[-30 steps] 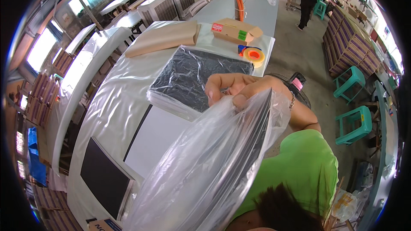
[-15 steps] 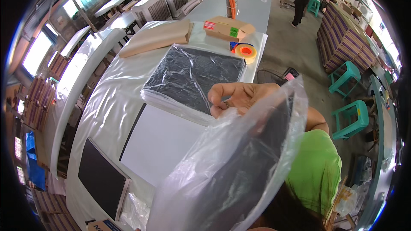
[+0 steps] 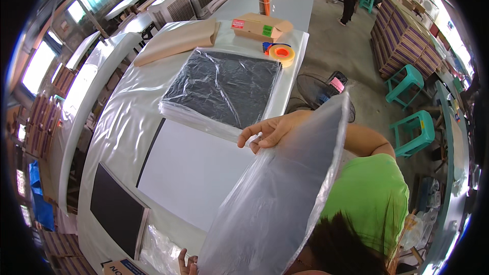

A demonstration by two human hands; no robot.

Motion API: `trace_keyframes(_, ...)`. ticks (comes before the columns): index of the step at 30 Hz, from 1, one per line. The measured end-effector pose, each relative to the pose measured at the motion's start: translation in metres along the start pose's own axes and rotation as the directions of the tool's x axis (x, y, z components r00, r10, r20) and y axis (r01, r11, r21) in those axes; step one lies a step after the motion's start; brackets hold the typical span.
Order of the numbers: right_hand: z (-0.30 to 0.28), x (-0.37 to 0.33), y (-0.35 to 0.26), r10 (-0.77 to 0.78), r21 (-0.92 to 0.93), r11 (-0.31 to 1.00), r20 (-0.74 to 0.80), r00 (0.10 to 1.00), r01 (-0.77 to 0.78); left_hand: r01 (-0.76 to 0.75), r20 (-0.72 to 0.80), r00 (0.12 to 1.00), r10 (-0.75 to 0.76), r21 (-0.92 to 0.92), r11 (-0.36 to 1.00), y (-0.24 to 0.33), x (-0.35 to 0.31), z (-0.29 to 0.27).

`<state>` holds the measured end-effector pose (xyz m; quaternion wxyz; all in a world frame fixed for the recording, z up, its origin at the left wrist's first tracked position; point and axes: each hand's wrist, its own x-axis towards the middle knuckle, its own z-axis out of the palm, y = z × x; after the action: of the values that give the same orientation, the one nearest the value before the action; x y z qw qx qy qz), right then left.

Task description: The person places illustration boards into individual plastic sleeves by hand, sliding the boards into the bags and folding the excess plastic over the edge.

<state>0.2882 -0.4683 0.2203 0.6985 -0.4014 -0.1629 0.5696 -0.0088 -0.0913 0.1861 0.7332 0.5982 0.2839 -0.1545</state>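
A clear plastic bag (image 3: 285, 193) with a flat, greyish sheet showing through it stands tilted in front of me. My right hand (image 3: 272, 130) is at its far edge, fingers curled and seemingly pinching the plastic. At the lower edge of the view my left hand (image 3: 188, 263) shows only a few fingertips, bent against the bag's near left corner; the rest is hidden. Beneath the bag, a white sheet (image 3: 193, 168) with a dark edge lies on the table. Farther back sits a stack of black panels (image 3: 219, 86) wrapped in clear plastic.
Black boards (image 3: 117, 209) and crumpled clear plastic (image 3: 160, 247) lie at the near left of the covered table (image 3: 114, 127). Toward the back are folded brown paper (image 3: 178, 43), a cardboard box (image 3: 260, 25) and a tape roll (image 3: 281, 55). A fan (image 3: 313, 89) stands right of the table.
The bag has swung and its dark look has turned pale grey. My right hand has shifted slightly down and left along its edge. Left fingertips have come further into view.
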Motion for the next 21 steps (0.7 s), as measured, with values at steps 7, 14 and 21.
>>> trace_keyframes(7,-0.088,0.031,0.057,0.021,0.062,0.998,0.011,1.0,-0.022,-0.009,0.017,1.0,0.009,-0.031,0.999,-0.034,0.054,-0.013)
trace_keyframes(14,-0.119,0.05,0.1,0.026,-0.115,0.992,-0.21,0.977,-0.051,-0.084,-0.152,0.986,0.07,-0.081,0.993,-0.09,0.096,-0.038)
trace_keyframes(21,-0.155,0.064,0.151,-0.035,-0.251,0.965,-0.42,0.907,-0.079,-0.181,-0.438,0.883,0.17,0.017,0.983,-0.15,0.131,-0.053)
